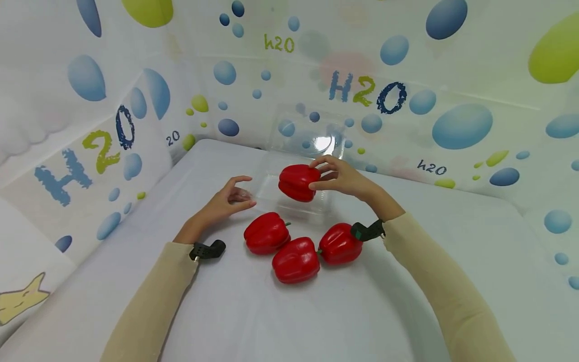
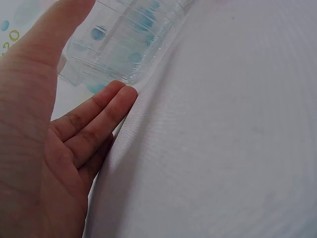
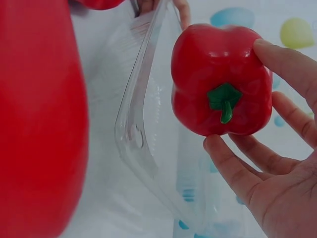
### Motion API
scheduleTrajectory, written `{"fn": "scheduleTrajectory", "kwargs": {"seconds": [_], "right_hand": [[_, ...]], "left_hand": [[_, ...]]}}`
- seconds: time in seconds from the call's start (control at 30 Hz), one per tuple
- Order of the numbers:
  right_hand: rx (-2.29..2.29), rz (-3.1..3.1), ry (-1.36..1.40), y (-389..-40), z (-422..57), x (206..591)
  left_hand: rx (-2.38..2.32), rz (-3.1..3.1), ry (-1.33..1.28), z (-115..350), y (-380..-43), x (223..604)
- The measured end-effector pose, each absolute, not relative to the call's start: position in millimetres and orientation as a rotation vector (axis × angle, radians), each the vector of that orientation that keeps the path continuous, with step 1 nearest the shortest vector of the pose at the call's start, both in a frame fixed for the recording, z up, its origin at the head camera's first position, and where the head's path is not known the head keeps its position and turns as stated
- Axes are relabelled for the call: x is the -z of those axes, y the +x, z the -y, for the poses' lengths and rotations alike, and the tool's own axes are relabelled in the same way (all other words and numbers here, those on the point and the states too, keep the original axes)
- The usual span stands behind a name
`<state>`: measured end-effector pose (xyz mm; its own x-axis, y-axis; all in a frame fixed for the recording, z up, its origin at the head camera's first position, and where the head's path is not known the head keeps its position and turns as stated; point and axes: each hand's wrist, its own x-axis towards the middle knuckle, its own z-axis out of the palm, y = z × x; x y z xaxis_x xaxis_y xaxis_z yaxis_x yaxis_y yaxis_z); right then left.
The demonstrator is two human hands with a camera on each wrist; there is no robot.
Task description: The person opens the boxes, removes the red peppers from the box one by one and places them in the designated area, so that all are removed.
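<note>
In the head view my right hand (image 1: 336, 176) holds a red bell pepper (image 1: 298, 182) over the open base of a clear plastic container (image 1: 327, 208). Thumb and fingertips grip this pepper around its sides, and its green stem shows in the right wrist view. My left hand (image 1: 228, 198) is at the container's left side, thumb and fingers spread apart. Its fingertips (image 2: 130, 94) come right up to the clear plastic in the left wrist view. Three more red peppers lie in front of the container: a left one (image 1: 267, 234), a middle one (image 1: 296, 260) and a right one (image 1: 341, 245).
The container's clear lid (image 1: 307, 130) stands raised at the back, against a wall sheet (image 1: 289, 75) printed with blue and green drops. A white cloth (image 1: 226, 311) covers the table. The right wrist's dark strap (image 1: 368, 231) overlaps the right pepper in the head view.
</note>
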<state>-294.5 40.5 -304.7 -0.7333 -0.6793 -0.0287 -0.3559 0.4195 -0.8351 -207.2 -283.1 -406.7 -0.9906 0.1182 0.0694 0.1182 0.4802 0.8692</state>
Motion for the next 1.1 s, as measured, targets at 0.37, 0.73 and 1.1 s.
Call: {"fn": "scheduleTrajectory", "kwargs": {"seconds": [0.37,0.73,1.1], "right_hand": [[1.253,-2.319,-0.845,-290.4,-57.0,304.4],[1.271,-2.315,-0.822,-291.1,-74.0,304.8],[1.33,-2.282,-0.781,-291.6,-93.6,307.0]], "left_hand": [[-1.587,-2.702,0.23,282.4,-205.9,407.9],[-1.56,-2.711,0.239,284.8,-206.8,407.1],[-1.565,-2.718,0.258,284.7,-207.3,407.7]]}}
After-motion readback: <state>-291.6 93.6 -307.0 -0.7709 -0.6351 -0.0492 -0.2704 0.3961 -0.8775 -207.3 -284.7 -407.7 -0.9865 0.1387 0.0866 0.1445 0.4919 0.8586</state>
